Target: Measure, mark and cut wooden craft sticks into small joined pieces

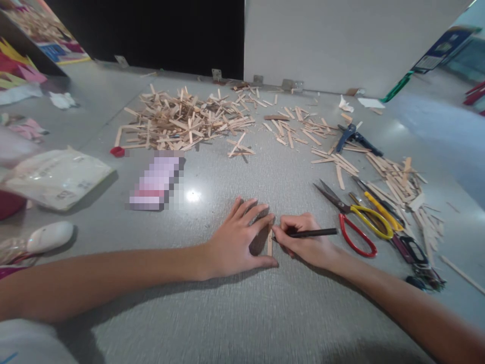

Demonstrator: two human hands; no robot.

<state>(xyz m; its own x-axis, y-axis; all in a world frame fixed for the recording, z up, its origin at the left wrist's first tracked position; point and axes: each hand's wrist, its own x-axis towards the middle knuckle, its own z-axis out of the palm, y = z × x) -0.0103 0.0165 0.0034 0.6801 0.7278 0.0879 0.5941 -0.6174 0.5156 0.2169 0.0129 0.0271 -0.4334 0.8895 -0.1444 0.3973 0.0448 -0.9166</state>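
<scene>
A short wooden stick lies upright in the view on the grey table, between my two hands. My left hand rests to its left, with the index fingertip at the stick's top end and the thumb at its bottom end. My right hand is closed around a black pen, whose tip is at the stick's right edge. Small dark marks show on the stick. Right of my right hand are scissors with one red and one yellow handle.
A large pile of wooden sticks lies at the back; more sticks lie right, near blue pliers. A blurred-out purple object, a plastic packet and a white mouse-like object are left.
</scene>
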